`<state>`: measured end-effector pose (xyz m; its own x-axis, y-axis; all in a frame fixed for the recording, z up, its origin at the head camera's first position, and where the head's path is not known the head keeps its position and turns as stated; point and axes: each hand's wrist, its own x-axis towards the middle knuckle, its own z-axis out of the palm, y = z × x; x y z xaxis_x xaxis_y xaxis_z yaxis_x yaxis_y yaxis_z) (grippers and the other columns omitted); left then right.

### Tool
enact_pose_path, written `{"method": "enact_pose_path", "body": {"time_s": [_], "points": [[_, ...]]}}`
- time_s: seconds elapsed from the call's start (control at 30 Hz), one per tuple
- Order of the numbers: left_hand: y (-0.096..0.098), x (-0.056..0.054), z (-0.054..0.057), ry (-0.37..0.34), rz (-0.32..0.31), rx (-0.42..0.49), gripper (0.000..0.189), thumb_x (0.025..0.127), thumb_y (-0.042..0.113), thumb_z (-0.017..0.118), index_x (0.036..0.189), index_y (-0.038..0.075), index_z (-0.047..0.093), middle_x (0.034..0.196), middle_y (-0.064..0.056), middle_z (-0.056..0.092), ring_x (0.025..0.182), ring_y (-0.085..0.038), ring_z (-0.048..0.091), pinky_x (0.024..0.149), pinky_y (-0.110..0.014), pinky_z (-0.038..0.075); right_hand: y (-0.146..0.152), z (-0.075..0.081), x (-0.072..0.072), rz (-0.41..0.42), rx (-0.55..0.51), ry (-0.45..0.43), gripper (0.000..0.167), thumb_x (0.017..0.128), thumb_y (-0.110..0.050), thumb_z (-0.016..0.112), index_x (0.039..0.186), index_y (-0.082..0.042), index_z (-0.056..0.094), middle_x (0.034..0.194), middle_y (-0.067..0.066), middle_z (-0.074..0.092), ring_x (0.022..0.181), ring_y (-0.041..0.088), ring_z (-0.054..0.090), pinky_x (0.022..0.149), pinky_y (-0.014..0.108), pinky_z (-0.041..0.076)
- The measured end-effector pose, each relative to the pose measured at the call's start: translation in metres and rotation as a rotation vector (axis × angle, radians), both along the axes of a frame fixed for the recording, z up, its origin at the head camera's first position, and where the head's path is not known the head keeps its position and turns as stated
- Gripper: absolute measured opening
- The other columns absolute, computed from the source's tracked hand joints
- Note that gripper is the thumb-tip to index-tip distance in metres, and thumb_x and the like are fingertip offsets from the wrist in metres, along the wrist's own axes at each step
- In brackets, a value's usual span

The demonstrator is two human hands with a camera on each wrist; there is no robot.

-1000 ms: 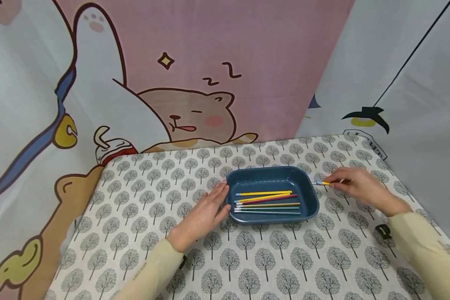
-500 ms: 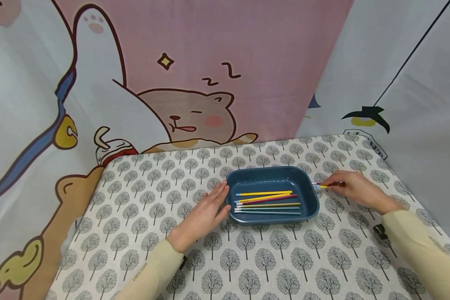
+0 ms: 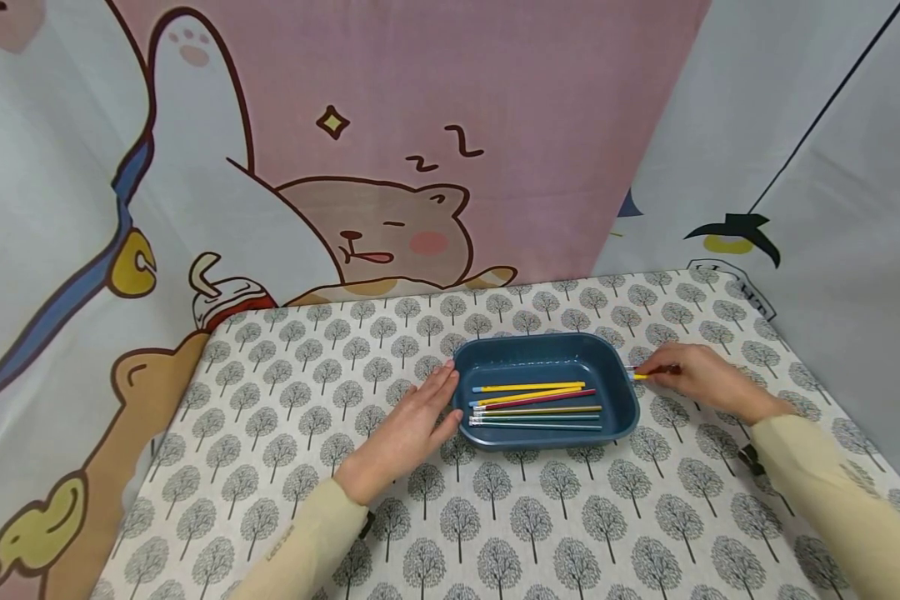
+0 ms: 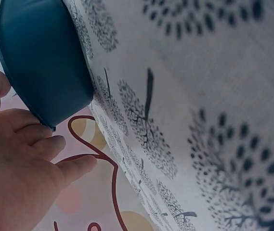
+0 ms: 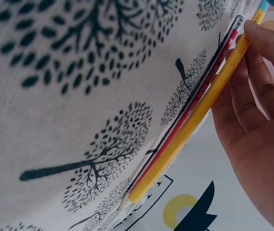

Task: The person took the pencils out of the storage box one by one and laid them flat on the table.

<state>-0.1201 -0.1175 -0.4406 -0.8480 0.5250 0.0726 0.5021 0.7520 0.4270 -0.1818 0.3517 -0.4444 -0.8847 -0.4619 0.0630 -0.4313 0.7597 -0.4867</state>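
A dark blue tray [image 3: 543, 443] holds several pencils [image 3: 528, 387] in yellow, red and green tones. My left hand [image 3: 416, 421] rests against its left end, fingers straight along the wall; in the left wrist view, thumb and fingertips touch the tray's rim [image 4: 6, 72]. Just off the tray's right end, my right hand [image 3: 693, 373] pinches a yellow pencil [image 5: 189, 122] near its blue-ended tip, thumb on one side and fingers on the other. Close alongside, a red pencil [image 5: 173, 137] with a metal-banded end lies on the cloth, partly covered by the yellow one.
A white cloth [image 3: 307, 367] printed with grey trees covers the table. Curtains [image 3: 555, 142] with cartoon animals enclose it at the back and sides. Dark wrist straps [image 3: 752, 458] show beneath the cream sleeves [image 3: 810, 483].
My right hand has shifted left toward the tray, bringing the yellow pencil's blue end up to the tray's right wall. The left hand and the tray have stayed put.
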Motion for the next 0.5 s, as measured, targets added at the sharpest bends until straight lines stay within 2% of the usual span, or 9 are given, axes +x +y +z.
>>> {"method": "enact_pose_path", "body": {"time_s": [0.17,0.5], "points": [[-0.0002,0.0003,0.0006,-0.002,0.002,-0.005,0.065,0.110,0.038,0.049,0.162,0.006,0.029,0.171,-0.004,0.013,0.156,-0.024,0.019,0.121,-0.058,0.029,0.0000,-0.0017,-0.0018,-0.004,0.008,-0.019,0.026,0.088,0.003,0.078,0.110,-0.011,0.080,0.104,-0.001,0.074,0.088,0.012,0.065,0.071,0.025,0.057],[-0.0003,0.0002,0.0003,0.007,-0.004,0.009,0.064,0.110,0.038,0.049,0.162,0.005,0.030,0.171,-0.005,0.014,0.156,-0.027,0.022,0.121,-0.059,0.030,0.0010,-0.0053,-0.0046,0.005,0.037,0.007,0.025,0.087,0.002,0.079,0.109,-0.012,0.081,0.104,-0.002,0.075,0.090,0.015,0.067,0.073,0.028,0.058]]}}
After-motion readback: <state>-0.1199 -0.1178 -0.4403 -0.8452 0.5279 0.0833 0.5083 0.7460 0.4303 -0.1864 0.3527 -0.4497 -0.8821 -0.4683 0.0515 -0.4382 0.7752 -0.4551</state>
